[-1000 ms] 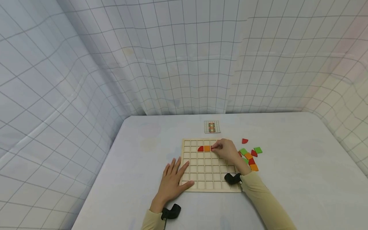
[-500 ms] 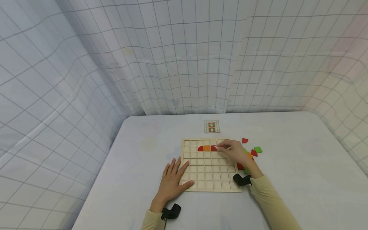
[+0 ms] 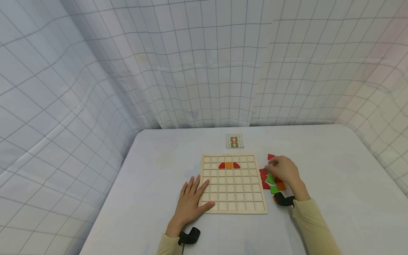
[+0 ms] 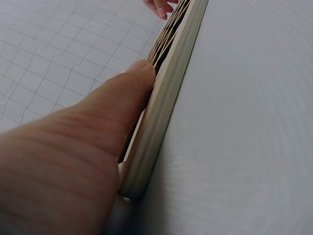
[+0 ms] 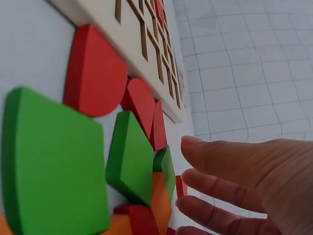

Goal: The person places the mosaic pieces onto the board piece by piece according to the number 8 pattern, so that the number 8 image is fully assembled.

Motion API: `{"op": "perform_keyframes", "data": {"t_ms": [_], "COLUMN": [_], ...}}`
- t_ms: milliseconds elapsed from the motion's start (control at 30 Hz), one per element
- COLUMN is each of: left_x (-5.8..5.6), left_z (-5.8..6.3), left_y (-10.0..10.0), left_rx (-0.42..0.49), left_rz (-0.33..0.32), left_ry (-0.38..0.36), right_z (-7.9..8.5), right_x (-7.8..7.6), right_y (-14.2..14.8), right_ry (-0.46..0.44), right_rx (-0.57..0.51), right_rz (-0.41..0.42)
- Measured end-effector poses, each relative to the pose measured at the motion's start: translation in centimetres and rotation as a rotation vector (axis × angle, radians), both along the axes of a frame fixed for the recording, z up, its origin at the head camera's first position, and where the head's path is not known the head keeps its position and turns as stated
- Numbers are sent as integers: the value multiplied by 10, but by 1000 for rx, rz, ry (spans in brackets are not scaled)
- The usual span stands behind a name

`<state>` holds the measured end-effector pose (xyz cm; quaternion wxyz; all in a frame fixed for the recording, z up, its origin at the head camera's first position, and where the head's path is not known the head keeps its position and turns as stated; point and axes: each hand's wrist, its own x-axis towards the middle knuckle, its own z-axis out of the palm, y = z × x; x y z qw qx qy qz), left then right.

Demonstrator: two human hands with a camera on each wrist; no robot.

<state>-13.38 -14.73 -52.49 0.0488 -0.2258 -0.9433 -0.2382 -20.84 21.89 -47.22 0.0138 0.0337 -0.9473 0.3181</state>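
Observation:
My left hand [image 3: 188,203] lies spread at the left edge of a wooden grid board [image 3: 232,207], with its thumb over the lower corner. In one upper row of the board, an orange square tile [image 3: 228,165] sits between two red quarter-round tiles [image 3: 236,165]. My right hand [image 3: 284,170] hovers over loose tiles at the board's right side. In the right wrist view, its thumb and fingers are apart with nothing between them. Close by lie a green square tile [image 5: 54,166], a red quarter-round tile [image 5: 95,73] and a smaller-looking green tile [image 5: 131,159].
Behind the board lies a small card [image 3: 234,141] printed with a grid and a coloured pattern. One red tile [image 3: 271,156] rests apart, beyond the loose heap. Gridded white cloth [image 3: 204,71] hangs behind the white table [image 3: 153,170]. Each wrist wears a black camera [image 3: 190,235].
My right hand has let go of a red quarter-round tile in the cell right of the orange one. It has moved right, over the loose tiles. The left hand has stayed put.

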Motion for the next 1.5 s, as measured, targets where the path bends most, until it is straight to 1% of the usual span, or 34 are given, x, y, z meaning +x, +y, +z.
{"op": "perform_keyframes", "data": {"t_ms": [100, 200, 367, 633, 833, 1033, 1267, 1500], "left_x": [0, 0, 1, 0, 0, 1, 2, 1], "left_z": [-1, -1, -1, -1, 0, 2, 2, 1], "left_y": [0, 0, 0, 0, 1, 1, 1, 1], "left_rx": [0, 7, 9, 13, 13, 4, 4, 4], "left_rz": [0, -1, 1, 0, -2, 4, 7, 9], "left_ry": [2, 5, 2, 10, 13, -2, -9, -13], "right_z": [1, 0, -2, -6, -8, -11, -11, -12], "right_x": [3, 4, 6, 6, 7, 7, 7, 8], "right_y": [2, 2, -1, -4, -4, -3, -5, -7], "right_ry": [-1, -8, -22, 8, -1, -11, -7, -3], "right_rx": [62, 84, 70, 66, 24, -4, 16, 8], "right_rz": [-24, -41, -60, -70, -94, -108, -104, -106]}}
